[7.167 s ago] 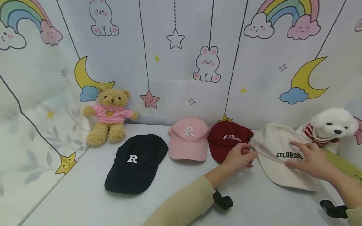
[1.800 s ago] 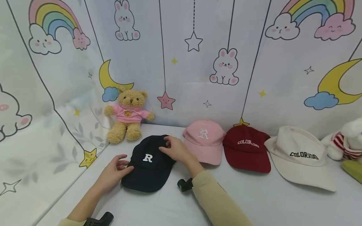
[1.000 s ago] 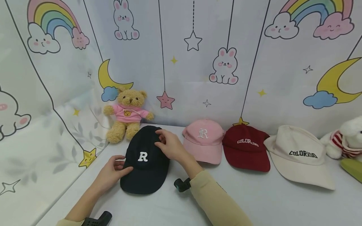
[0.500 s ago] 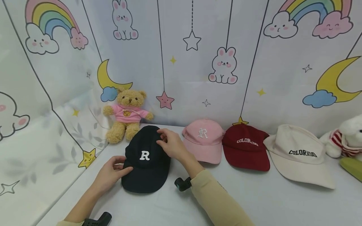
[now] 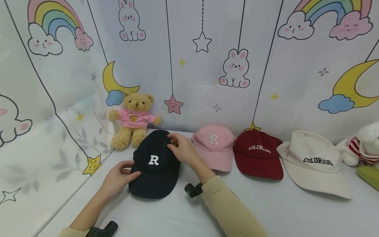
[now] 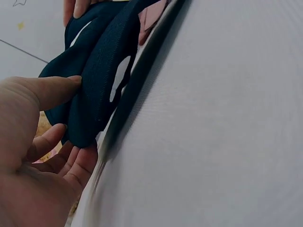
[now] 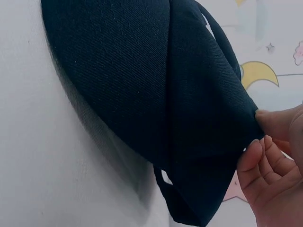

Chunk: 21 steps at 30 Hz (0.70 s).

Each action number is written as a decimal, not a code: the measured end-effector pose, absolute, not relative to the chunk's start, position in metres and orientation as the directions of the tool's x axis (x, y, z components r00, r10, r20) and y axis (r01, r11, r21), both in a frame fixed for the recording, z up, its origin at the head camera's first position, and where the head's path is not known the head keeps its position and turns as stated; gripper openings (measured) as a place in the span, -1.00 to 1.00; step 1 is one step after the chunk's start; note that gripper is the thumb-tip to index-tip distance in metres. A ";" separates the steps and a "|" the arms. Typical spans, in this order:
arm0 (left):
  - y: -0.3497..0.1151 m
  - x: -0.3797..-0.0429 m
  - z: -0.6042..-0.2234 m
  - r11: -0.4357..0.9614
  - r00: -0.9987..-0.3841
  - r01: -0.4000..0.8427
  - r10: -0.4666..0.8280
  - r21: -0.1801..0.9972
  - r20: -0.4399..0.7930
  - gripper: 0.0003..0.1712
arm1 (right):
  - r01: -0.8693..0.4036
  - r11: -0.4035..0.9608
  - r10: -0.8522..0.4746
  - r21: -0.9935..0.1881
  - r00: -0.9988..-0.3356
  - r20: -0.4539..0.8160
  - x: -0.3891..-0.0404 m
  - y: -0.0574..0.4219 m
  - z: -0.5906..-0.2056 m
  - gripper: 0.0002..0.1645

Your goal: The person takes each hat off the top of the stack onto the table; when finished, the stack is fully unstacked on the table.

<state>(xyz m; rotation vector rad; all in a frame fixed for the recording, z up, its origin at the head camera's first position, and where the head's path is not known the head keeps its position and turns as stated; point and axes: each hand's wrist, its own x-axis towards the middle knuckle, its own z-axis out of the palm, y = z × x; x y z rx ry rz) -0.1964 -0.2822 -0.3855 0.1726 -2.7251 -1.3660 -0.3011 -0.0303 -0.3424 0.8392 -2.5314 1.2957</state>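
Note:
A dark navy baseball cap [image 5: 157,177] with a white letter R faces forward at the left of the row. My left hand [image 5: 116,177] pinches its left side where brim and crown meet, thumb on top and fingers beneath. With thumb and fingertips, my right hand [image 5: 183,149] pinches the crown's upper right side. In the left wrist view, the brim of the navy cap [image 6: 106,61] stands close over the white table with a shadow under it. The right wrist view shows the fabric of the cap [image 7: 203,94] drawn to a point at my right fingertips.
Right of the navy cap are a pink cap [image 5: 213,158], a dark red cap [image 5: 257,164] and a cream cap [image 5: 314,177]. A teddy bear [image 5: 134,120] sits behind at left; a white plush dog [image 5: 367,141] sits at far right. A patterned cloth backdrop [image 5: 195,75] rises behind.
Both hands have left the red and cream caps and now hold the navy cap. Its brim has turned to face more forward. Since half a second ago it has shifted slightly right and back.

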 end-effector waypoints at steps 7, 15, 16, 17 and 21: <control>-0.278 -0.204 -0.383 0.612 -0.991 -0.030 -0.119 0.790 0.055 -0.21 | -0.531 0.461 -0.395 -0.711 -0.840 0.371 -0.309 -0.026 -0.341 -0.59; -0.272 -0.218 -0.380 0.611 -0.990 -0.026 -0.125 0.791 0.064 -0.23 | -0.464 0.473 -0.400 -0.749 -0.871 0.286 -0.321 -0.020 -0.334 -0.57; -0.271 -0.220 -0.380 0.607 -0.990 -0.028 -0.127 0.794 0.062 -0.23 | -0.458 0.483 -0.399 -0.747 -0.874 0.278 -0.322 -0.020 -0.333 -0.57; -0.271 -0.221 -0.381 0.602 -0.990 -0.029 -0.126 0.798 0.059 -0.23 | -0.452 0.494 -0.398 -0.742 -0.877 0.269 -0.323 -0.019 -0.332 -0.56; -0.267 -0.229 -0.382 0.588 -0.991 -0.019 -0.120 0.808 0.064 -0.24 | -0.453 0.515 -0.405 -0.727 -0.877 0.260 -0.330 -0.017 -0.328 -0.56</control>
